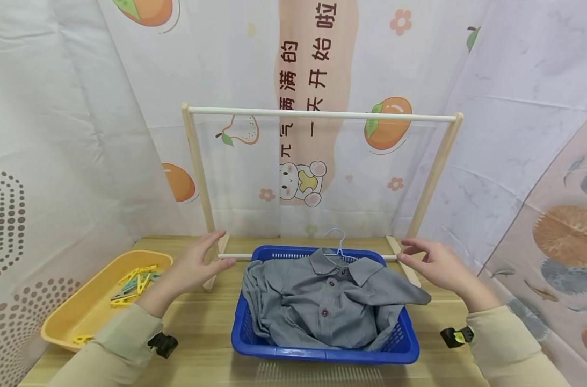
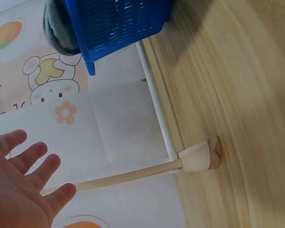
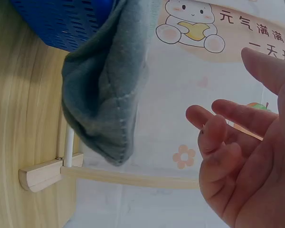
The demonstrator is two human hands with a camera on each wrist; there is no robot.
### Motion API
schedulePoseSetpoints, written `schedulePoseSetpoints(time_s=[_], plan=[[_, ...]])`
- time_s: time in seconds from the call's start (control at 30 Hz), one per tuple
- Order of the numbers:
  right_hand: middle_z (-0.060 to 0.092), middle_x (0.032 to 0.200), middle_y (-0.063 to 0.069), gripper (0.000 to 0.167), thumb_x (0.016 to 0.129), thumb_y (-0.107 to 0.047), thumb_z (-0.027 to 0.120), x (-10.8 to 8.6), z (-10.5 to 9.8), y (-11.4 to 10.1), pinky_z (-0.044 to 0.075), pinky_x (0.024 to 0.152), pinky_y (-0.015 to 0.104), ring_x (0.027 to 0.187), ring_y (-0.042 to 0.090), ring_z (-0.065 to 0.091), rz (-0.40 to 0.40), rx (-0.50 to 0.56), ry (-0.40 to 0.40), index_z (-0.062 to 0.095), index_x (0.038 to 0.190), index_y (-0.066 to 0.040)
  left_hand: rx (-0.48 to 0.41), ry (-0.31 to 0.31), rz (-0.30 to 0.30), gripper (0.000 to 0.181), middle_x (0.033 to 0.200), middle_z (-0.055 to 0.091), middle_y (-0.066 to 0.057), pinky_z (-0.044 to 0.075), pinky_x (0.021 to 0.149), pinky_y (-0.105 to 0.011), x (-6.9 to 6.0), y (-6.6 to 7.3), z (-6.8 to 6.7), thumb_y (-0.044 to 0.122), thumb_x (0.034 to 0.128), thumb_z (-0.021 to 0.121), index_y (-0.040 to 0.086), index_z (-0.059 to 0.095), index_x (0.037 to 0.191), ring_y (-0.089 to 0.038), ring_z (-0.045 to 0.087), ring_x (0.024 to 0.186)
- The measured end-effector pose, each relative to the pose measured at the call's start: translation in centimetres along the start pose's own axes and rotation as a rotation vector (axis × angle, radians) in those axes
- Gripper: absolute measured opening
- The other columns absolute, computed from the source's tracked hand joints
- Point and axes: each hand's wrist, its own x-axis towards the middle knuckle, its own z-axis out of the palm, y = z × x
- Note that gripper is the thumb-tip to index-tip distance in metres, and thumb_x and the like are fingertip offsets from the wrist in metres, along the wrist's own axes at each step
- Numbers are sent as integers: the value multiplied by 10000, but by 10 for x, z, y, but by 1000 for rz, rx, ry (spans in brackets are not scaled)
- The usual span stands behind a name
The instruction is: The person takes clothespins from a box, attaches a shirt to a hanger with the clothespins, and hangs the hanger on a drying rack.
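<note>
Looking down from the head at a wooden table: a gray shirt in a blue basket, collar toward the far rim, on a hanger with its hook rising free of the collar, probably to leave it easy to grasp. Close behind, a wood-and-white rack, its two feet to either side of the basket; a central placement, likely for equal reach by both hands. To the left, a yellow tray of yellow and green clothespins, seemingly there to keep small pieces together.

Left hand: fingers extended, thumb apart, nothing held. Right hand: fingers loosely bent, thumb apart, nothing held. Both well apart from the shirt.

Clear in the left wrist view, but partly hidden from the head: the joint of lower bar and wooden foot. In the right wrist view alone: a stitched sleeve end seen from below, hanging past the basket. From the head alone: buttons, hook and tray.
</note>
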Motion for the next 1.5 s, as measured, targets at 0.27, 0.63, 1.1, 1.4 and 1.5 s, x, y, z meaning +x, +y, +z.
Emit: schedulePoseSetpoints(time_s=[0.27, 0.63, 1.1, 1.4, 1.5], plan=[[697, 1160, 181, 541, 1011, -361, 653, -3, 3, 6, 531, 590, 325, 724, 176, 641, 33, 68, -79, 572, 1395, 11, 0, 1, -10, 843, 1594, 342, -226, 315, 1090, -689, 0, -1, 7, 573, 944, 661, 96, 374, 1577, -476, 325, 1438], [724, 1072, 76, 524, 994, -366, 675, -9, 11, 16, 518, 661, 331, 822, 173, 641, 47, 69, -133, 608, 1361, 3, -12, -17, -11, 880, 1622, 316, -174, 281, 1111, -686, -1, -5, 16, 596, 931, 663, 113, 349, 1595, -448, 287, 1466], [715, 1011, 42, 473, 970, -314, 715, -17, 20, 17, 506, 657, 319, 877, 198, 631, 57, 87, -176, 658, 1287, 33, -33, -5, -18, 825, 1556, 392, -254, 306, 1084, -705, -3, -7, 27, 548, 925, 697, 57, 440, 1536, -498, 339, 1423], [701, 950, -7, 336, 972, -291, 711, -20, 20, 21, 506, 654, 298, 850, 147, 623, 31, 71, -200, 718, 1171, -20, -21, -7, -16, 827, 1536, 412, -274, 317, 1075, -708, -5, -8, 31, 568, 923, 688, 44, 461, 1521, -508, 361, 1407], [695, 917, -33, 273, 971, -280, 711, -21, 20, 24, 519, 666, 301, 835, 122, 629, 5, 56, -203, 733, 1110, -46, -19, -21, -29, 842, 1550, 402, -253, 310, 1082, -705, -5, -8, 33, 588, 917, 684, 58, 453, 1529, -497, 351, 1418]])
